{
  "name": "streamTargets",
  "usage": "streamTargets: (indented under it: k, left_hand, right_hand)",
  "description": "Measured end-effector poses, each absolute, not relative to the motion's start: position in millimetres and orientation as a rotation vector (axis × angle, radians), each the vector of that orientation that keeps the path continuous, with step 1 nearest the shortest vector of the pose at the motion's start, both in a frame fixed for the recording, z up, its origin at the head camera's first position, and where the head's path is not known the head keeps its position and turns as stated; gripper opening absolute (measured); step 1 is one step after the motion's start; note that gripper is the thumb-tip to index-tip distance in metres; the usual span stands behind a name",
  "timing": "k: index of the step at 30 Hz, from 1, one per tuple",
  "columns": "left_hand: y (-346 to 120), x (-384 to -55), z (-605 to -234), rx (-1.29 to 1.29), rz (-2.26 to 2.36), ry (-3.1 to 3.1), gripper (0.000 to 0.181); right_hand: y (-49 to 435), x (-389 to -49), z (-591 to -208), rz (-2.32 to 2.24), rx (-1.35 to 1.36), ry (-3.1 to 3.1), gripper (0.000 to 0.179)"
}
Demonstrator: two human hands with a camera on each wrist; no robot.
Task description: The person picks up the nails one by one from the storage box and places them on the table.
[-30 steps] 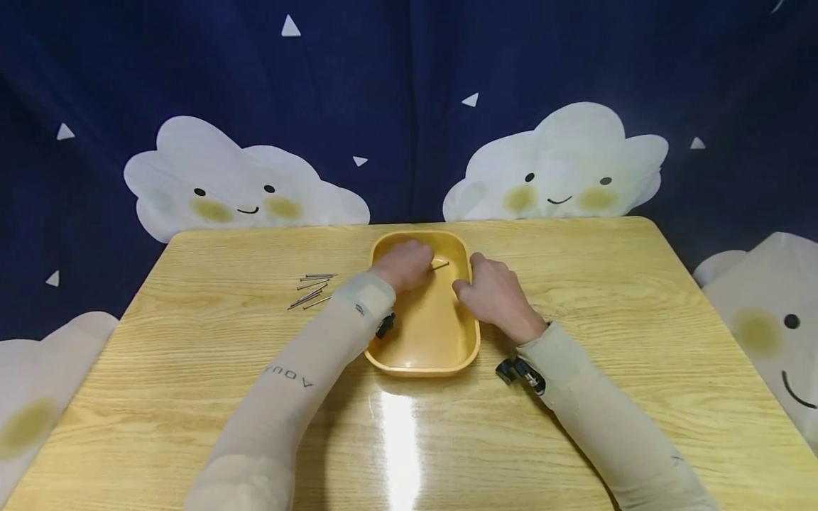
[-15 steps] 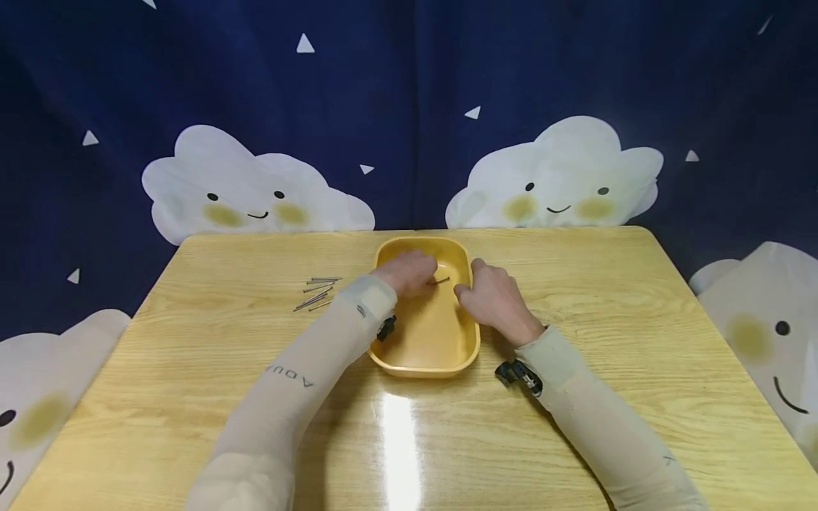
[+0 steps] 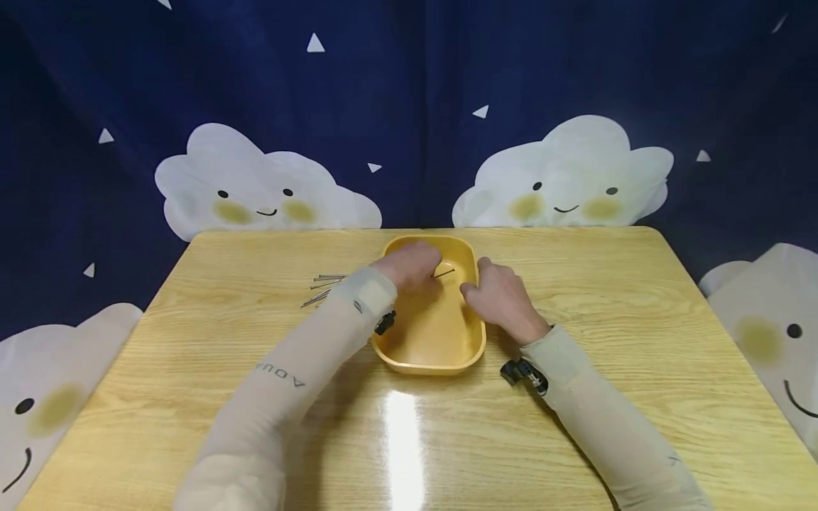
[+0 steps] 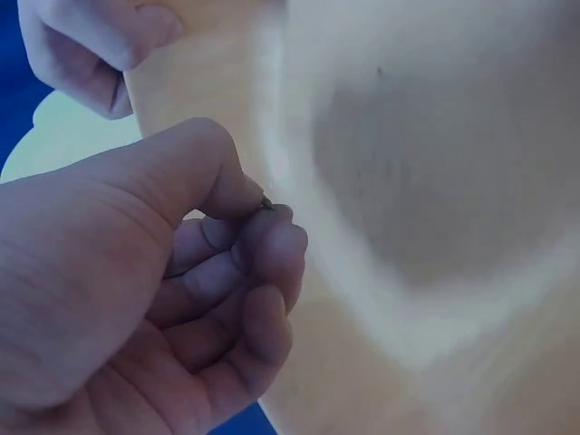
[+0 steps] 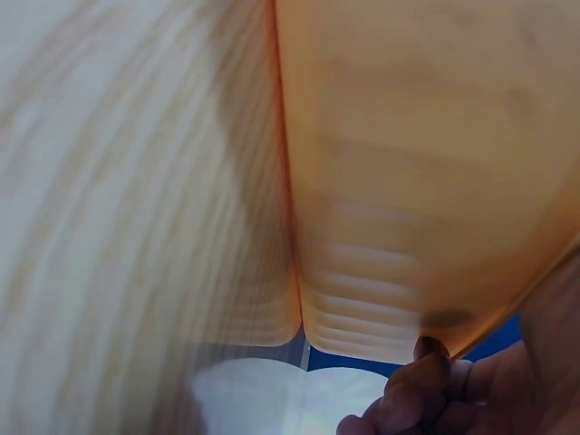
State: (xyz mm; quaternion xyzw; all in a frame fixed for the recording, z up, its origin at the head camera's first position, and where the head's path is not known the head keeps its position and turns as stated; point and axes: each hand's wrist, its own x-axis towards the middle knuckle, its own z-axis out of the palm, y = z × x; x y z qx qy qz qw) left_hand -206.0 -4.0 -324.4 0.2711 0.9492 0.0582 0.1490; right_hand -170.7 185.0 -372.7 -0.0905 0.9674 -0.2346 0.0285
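My left hand (image 3: 412,266) is over the far left part of a yellow plastic tray (image 3: 428,365). Its thumb and fingers pinch a thin nail (image 3: 445,272), whose headed end sticks out to the right. In the left wrist view only a short dark end of the nail (image 4: 267,204) shows between thumb and fingertip. My right hand (image 3: 501,294) grips the tray's right rim, thumb inside and fingers outside. From the right wrist its curled fingers (image 5: 426,385) appear at the rim, beyond the tray's side wall (image 5: 390,181).
Several loose nails (image 3: 322,287) lie on the wooden table (image 3: 255,348) left of the tray, partly hidden by my left sleeve. A dark blue curtain (image 3: 409,85) with cloud faces hangs behind the table's far edge.
The head view has shifted slightly. My left sleeve now covers more of the loose nails. The left hand keeps its pinch on the nail, and the right hand stays on the rim.
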Motion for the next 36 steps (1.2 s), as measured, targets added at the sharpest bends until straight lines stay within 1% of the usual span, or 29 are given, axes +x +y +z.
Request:
streamTargets:
  k: [9,15,18,24,36]
  left_hand:
    - [-11.8,-205.8,-314.1,0.828,0.119,2.771,0.009]
    - [-16.9,-204.6,-307.1,0.885,0.227,2.718,0.031]
    - [-20.1,-203.8,-302.6,0.903,0.301,2.697,0.035]
    - [-34.0,-203.7,-297.7,0.914,0.464,2.617,0.016]
    - [-60.2,-204.8,-299.5,0.781,0.756,2.458,0.012]
  right_hand:
    - [185.5,-171.3,-373.5,-0.718,-0.291,3.0,0.034]
    - [184.7,-171.9,-373.3,-0.71,-0.294,2.993,0.034]
    - [184.9,-171.9,-372.6,-0.707,-0.282,2.991,0.033]
    - [184.2,-172.1,-371.6,-0.713,-0.282,2.991,0.034]
    - [183.0,-172.5,-374.0,-0.708,-0.283,2.998,0.037]
